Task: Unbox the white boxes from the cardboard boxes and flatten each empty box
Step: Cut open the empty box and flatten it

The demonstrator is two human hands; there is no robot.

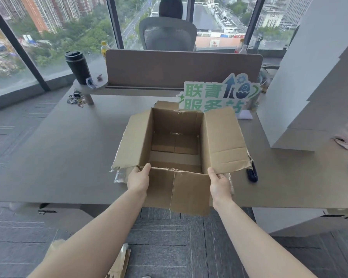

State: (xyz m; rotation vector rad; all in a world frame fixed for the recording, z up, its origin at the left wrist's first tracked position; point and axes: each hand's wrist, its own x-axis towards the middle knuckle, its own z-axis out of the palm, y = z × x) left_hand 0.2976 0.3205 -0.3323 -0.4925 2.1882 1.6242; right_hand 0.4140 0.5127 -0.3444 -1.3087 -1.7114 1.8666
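An open, empty cardboard box (pixel 177 135) stands at the near edge of the grey desk (pixel 68 153), its four flaps spread outward and the front flap hanging over the edge. My left hand (pixel 138 178) grips the box's near left corner, thumb on the rim. My right hand (pixel 219 182) grips the near right corner the same way. A tall stack of white boxes (pixel 309 87) stands on the desk at the right. Flattened cardboard (pixel 119 261) lies on the floor below my arms.
A black utility knife (pixel 252 173) lies on the desk right of the box. A green-lettered sign (pixel 215 95) stands behind the box, before a brown divider (pixel 181 67). A black tumbler (pixel 77 67) sits on a shelf, keys (pixel 75 100) below it. A person sits in a chair (pixel 168 35) beyond.
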